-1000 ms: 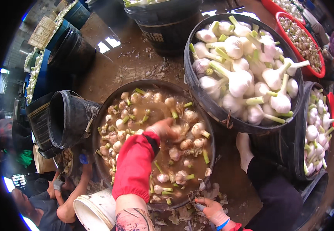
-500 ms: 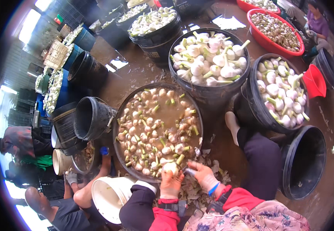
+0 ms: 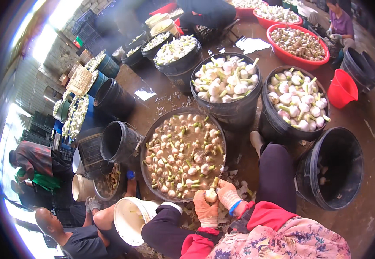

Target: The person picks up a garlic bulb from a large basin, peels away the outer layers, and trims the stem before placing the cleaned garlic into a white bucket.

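A wet, muddy brown floor (image 3: 368, 129) fills the scene, littered with pale scraps of peel. Strong daylight pours in from the upper left, washing out that corner and glinting in a puddle (image 3: 145, 94) on the ground. Along the left side stand dark stacked crates (image 3: 38, 127) and a woven basket (image 3: 80, 80). Black buckets (image 3: 117, 140), some empty, crowd the floor, with red basins (image 3: 298, 43) toward the upper right. Other people sit low at the left edge and in the far right corner.
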